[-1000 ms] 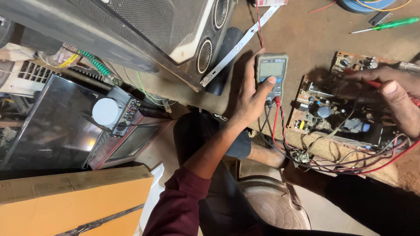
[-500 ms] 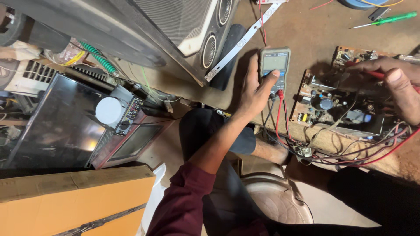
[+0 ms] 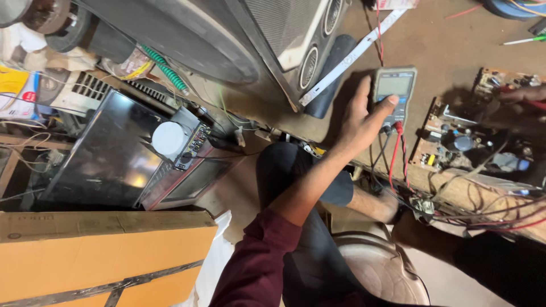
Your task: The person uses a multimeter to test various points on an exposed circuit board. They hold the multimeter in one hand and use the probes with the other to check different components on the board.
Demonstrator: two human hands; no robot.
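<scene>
- Our left fingers (image 3: 391, 101) are spread, the thumb tip pressing on the front of the grey multimeter (image 3: 393, 91) just below its screen, the other fingers wrapped along its left edge.
- The left hand (image 3: 359, 116) reaches up and away from us, forearm bare and stretched out, the maroon sleeve (image 3: 256, 267) pushed back near the elbow.
- The multimeter lies flat on the brown floor (image 3: 438, 45), with red and black leads (image 3: 393, 156) running from its lower end toward us.
- Our right hand (image 3: 520, 94) sits at the right edge over the circuit board (image 3: 460, 139), holding a red probe; how its fingers grip we cannot tell, as most of the hand is cut off.
- Compared with half a second ago, the left hand has stayed on the multimeter, while the right hand has slid further out of view.
- Left of the multimeter lie a white strip (image 3: 350, 57) and a dark speaker cabinet (image 3: 284, 40).
</scene>
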